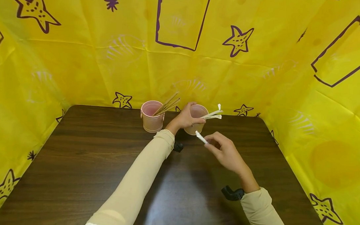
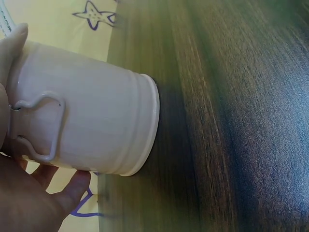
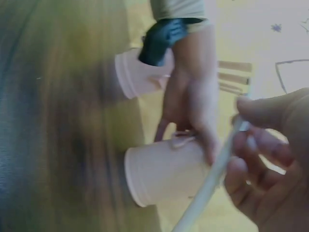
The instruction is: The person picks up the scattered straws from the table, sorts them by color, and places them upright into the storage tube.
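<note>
My left hand point(image 1: 185, 119) grips the upper part of a small pale pink bucket point(image 2: 91, 106), with fingers and thumb around its sides. Paper-wrapped white straws point(image 1: 214, 117) lean out over that bucket's right rim. Just in front of it and to the right, my right hand point(image 1: 226, 153) pinches a slim white paper-wrapped straw point(image 3: 207, 188) between thumb and fingers. To the left stands a second pink bucket point(image 1: 152, 123), upright, with several thin brown sticks point(image 1: 168, 105) slanting out to the right. Neither hand touches the second bucket.
Both buckets stand near the far edge of a dark wood-grain table point(image 1: 106, 163). Yellow sheeting point(image 1: 89, 66) with purple starfish drawings hangs behind and along both sides. A black wrist-worn device point(image 1: 233, 193) sits by the right cuff.
</note>
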Tool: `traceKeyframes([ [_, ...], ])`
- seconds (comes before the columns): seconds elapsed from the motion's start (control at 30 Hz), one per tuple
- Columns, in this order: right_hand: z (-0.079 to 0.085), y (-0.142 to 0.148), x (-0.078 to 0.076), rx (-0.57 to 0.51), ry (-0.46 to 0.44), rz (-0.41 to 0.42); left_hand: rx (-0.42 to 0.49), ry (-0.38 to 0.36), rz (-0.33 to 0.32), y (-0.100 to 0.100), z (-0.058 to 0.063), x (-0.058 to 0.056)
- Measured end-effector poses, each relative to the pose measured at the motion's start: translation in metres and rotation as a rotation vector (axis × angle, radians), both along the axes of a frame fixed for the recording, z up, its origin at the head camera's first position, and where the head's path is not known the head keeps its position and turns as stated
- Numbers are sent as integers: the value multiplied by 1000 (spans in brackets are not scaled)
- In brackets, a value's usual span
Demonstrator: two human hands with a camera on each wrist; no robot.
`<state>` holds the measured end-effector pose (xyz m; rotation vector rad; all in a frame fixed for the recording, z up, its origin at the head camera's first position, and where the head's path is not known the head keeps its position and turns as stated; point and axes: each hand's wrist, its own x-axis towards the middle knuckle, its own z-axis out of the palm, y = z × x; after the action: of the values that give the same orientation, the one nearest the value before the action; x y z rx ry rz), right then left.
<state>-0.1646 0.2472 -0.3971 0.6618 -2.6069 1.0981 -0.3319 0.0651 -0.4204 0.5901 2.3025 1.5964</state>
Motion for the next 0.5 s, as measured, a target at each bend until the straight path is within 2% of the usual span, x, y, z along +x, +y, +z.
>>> traceKeyframes([
  [0.13, 10, 3, -3, -198, 77, -118, -1, -1, 3, 0, 1, 0],
  [0.33, 25, 4, -11, -462, 287, -327, 28, -40, -12, 0, 1, -1],
  [0.5, 35, 1, -17, -631, 403, -404, 19, -37, -11, 0, 1, -1],
])
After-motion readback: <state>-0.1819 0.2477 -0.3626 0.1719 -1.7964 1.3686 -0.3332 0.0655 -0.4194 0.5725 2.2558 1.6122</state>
